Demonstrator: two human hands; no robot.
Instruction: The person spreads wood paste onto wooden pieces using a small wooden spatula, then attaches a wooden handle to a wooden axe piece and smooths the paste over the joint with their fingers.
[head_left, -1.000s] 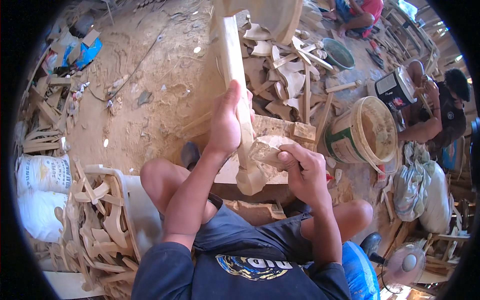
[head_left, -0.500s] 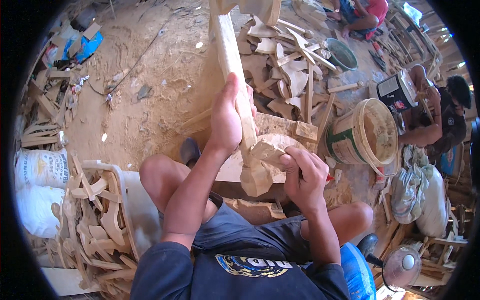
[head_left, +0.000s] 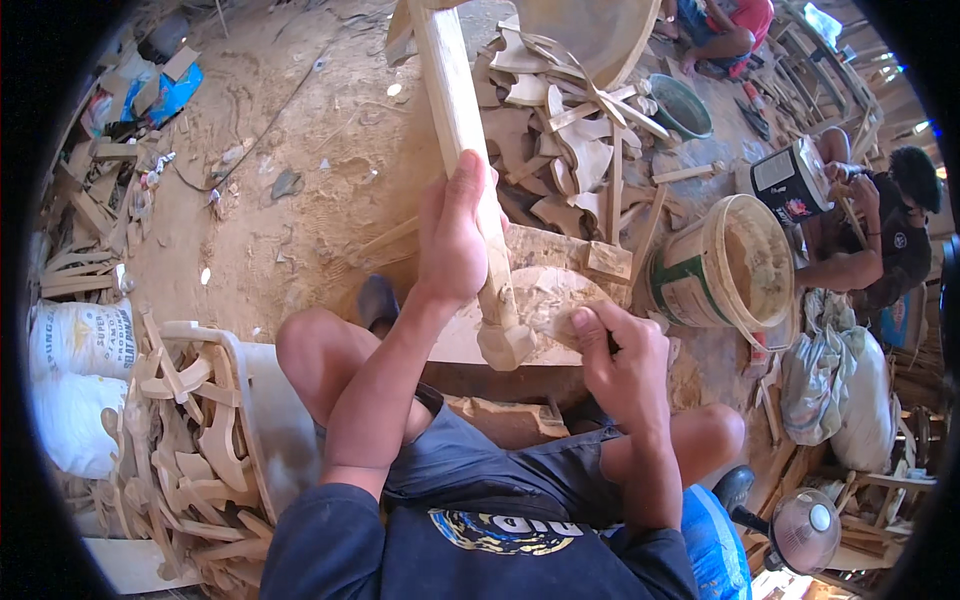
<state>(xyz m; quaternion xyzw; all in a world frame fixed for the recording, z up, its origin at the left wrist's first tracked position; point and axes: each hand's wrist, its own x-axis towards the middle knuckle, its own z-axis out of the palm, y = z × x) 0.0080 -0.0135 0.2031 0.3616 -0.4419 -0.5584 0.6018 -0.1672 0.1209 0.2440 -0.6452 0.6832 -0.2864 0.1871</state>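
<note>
My left hand [head_left: 456,228] is wrapped round a pale wooden chair or table leg [head_left: 443,75], held slanting up and away from me. Its knobbed lower end [head_left: 507,345] hangs above my lap, and its far end joins a larger curved wooden frame. My right hand [head_left: 625,360] is closed, thumb on top, around a flat tan-coated tool like a putty knife [head_left: 562,328]. Most of that tool is hidden by my fingers or blends into what lies behind. Beneath it is a rounded, smeared board [head_left: 550,290], just right of the leg's lower end.
A big tan-crusted bucket [head_left: 690,275] and a black pail [head_left: 790,180] stand right; a co-worker [head_left: 880,230] sits beyond. Cut wooden parts [head_left: 580,150] are heaped ahead, more [head_left: 200,440] at left. Another person [head_left: 725,35] sits far right. A fan [head_left: 805,530] stands lower right.
The leg's knobbed end has risen slightly and its far end has swung, bringing more of the curved frame into view. My right hand has shifted a little right and turned, drawing the tool off the leg.
</note>
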